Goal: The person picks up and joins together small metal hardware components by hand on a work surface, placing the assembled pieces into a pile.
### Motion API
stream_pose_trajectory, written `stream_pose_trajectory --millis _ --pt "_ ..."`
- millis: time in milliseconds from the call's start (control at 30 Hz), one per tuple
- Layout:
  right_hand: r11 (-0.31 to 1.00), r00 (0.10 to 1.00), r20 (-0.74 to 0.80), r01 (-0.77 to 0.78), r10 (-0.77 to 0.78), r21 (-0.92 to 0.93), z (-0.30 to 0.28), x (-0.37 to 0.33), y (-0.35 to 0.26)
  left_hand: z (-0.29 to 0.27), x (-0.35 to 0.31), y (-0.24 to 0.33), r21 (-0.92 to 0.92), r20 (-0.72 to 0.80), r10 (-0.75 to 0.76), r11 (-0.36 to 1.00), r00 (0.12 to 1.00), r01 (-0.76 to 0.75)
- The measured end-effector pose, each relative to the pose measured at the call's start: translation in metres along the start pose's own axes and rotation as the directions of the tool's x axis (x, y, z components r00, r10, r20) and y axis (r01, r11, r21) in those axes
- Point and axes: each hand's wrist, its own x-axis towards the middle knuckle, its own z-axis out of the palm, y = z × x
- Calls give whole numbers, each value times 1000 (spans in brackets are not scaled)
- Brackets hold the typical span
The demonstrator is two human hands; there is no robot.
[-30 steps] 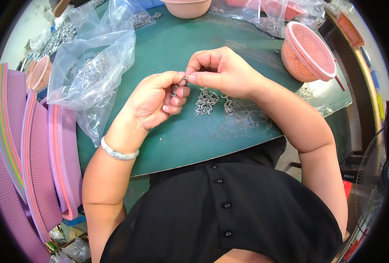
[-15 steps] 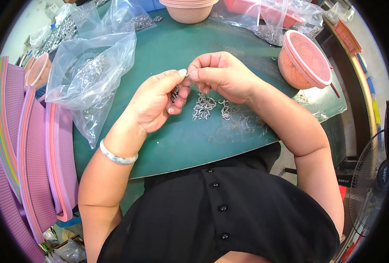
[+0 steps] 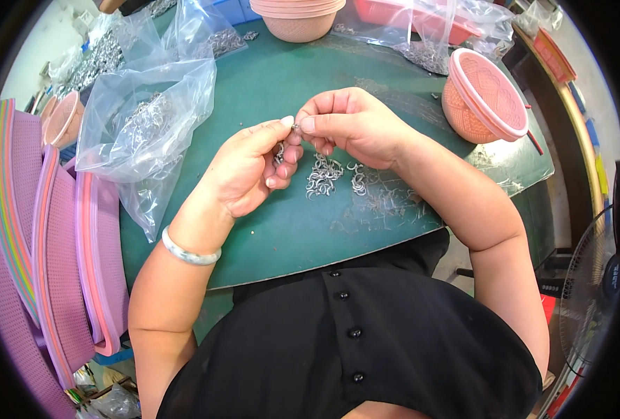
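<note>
My left hand [image 3: 243,171] and my right hand [image 3: 359,129] meet above the green table [image 3: 289,237], thumbs and fingertips pinched together. Between the two sets of fingertips is a tiny silvery metal piece [image 3: 296,127], too small to make out fully. More curved metal pieces [image 3: 279,152] are tucked in the curled fingers of my left hand. Just below my hands lies a loose pile of small C-shaped metal pieces [image 3: 322,177]. A smaller cluster of them [image 3: 358,180] sits to its right, under my right wrist.
A clear plastic bag [image 3: 142,136] of metal parts lies left of my hands. Peach baskets stand at the right [image 3: 477,105] and at the far edge [image 3: 299,24]. Purple perforated baskets [image 3: 62,258] are stacked at the left. A fan [image 3: 584,293] stands at the lower right.
Both hands sit slightly lower in the picture, still pinching at the same spot. The pinched fingertips have shifted a little; the piles look the same.
</note>
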Motion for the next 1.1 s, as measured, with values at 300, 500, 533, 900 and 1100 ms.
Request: stream_pose_trajectory --millis 300,500,533,900,1100 --pt "981 998 30 55 -51 -183 2 -3 -6 -2 0 2 -82 45 -22 996 999 26" --pt "677 947 79 279 -310 -681 -10 -1 -10 -15 -2 15 -238 63 114 966 991 -96" --pt "684 948 71 275 -311 -675 -12 -1 -12 -17 -4 21 -289 57 140 950 988 -118" --pt "357 905 426 399 -6 -844 -13 -15 -16 -59 -44 119 -6 -203 471 876 859 -482" --pt "248 869 491 489 -61 -836 -11 -13 -8 -91 -40 140 559 -386 577 767 720 -315"
